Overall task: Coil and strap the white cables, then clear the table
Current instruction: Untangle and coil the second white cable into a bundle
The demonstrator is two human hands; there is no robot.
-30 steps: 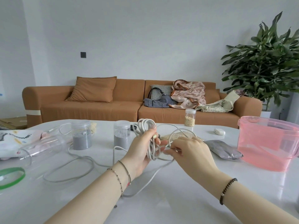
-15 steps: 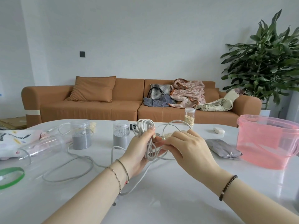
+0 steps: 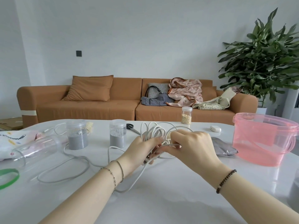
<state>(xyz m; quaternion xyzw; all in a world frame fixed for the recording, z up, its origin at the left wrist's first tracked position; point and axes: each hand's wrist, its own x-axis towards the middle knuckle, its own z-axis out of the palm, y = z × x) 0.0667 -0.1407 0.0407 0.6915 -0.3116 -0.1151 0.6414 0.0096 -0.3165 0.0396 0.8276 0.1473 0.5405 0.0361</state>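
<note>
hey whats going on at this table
A person is coiling a white cable. The left hand grips the bundle of loops, and the right hand pinches a strand beside it. A long stretch of the cable lies loose on the table, trailing left past a jar of grey powder. No strap shows on the coil yet.

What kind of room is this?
Most likely a living room in someone's home. There is a long brown sofa with a cushion on it, a big leafy plant beside it, and a white table in front.
</note>
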